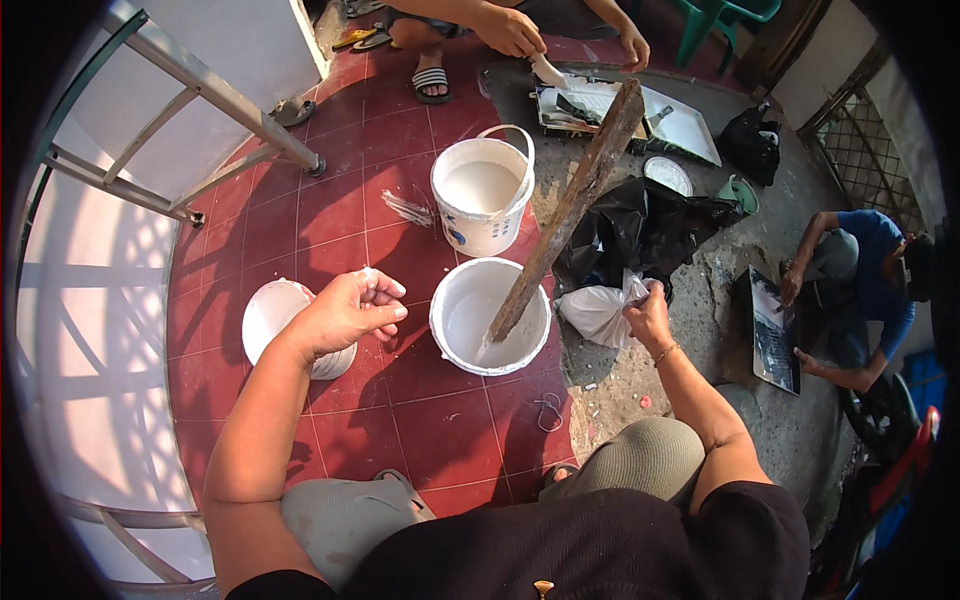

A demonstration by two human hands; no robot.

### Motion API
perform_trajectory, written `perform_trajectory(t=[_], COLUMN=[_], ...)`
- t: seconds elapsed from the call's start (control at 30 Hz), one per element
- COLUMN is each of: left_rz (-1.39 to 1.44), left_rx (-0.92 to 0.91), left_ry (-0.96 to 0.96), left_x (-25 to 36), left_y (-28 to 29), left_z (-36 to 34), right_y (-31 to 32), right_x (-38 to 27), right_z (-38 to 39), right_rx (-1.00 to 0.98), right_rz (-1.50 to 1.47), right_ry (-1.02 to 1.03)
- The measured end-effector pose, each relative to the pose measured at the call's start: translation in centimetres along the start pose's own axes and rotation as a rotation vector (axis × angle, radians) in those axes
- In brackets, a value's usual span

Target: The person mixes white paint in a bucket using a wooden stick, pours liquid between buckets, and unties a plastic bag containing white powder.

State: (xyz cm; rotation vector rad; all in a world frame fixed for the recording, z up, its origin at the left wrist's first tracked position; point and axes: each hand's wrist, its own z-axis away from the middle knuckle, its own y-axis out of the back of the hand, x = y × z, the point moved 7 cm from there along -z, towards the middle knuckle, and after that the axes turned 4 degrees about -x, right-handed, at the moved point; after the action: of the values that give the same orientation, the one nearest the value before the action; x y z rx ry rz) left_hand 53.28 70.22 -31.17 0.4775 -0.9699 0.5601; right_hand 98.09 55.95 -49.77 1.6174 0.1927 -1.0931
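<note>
My left hand [357,308] hovers above a white bucket [268,318] on the left, its fingers curled in loosely with white smears on them. Nothing shows in its grasp. With my right hand [652,318] I grip the bunched neck of a white plastic bag [598,312], full and rounded below. Between my hands stands an open white bucket [437,335] with pale material inside. A rough wooden plank [570,215] leans out of it toward the upper right. Just behind is another white bucket [492,232], its handle raised, holding whitish liquid.
Black plastic [625,225] lies beyond the white bag. Paint trays [680,125] sit farther back, near another person's hands [510,32]. At right, a crouching person in blue [865,270] holds a dark tray [770,330]. A metal frame [190,75] stands at left.
</note>
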Motion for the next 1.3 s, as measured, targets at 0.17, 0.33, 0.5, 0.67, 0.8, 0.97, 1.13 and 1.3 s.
perform_trajectory(t=[0.17,0.33,0.5,0.67,0.8,0.97,1.13,1.3], left_rz=[0.014,0.03,0.032,0.021,0.038,0.081,0.055,0.059], left_rx=[0.038,0.06,0.026,0.021,0.017,0.025,0.009,-0.017], left_ry=[0.012,0.012,-0.007,-0.016,-0.027,-0.016,0.039,0.0], left_x=[-0.8,-1.1,-0.3,-0.4,-0.3,-1.1,-3.0,-1.2], left_y=[0.7,1.0,0.2,0.2,-0.3,0.1,0.3,0.0], left_z=[1.0,1.7,1.8,2.3,2.2,3.3,3.0,2.2], right_y=[2.4,3.6,3.8,1.2,-1.8,-8.2,-8.2,-8.0], right_x=[-5.7,-11.6,-14.4,-16.0,-13.0,-6.6,-4.7,-5.8], right_z=[0.5,0.3,-3.9,-10.4,-15.0,-13.0,-13.9,-13.3], right_rx=[0.017,0.022,0.081,0.22,0.383,0.343,0.286,0.226], right_rz=[-0.231,-0.449,-0.705,-0.693,-0.772,-0.824,-0.753,-0.91], right_ry=[-0.119,-0.106,-0.098,-0.212,-0.208,-0.494,-0.424,-0.43])
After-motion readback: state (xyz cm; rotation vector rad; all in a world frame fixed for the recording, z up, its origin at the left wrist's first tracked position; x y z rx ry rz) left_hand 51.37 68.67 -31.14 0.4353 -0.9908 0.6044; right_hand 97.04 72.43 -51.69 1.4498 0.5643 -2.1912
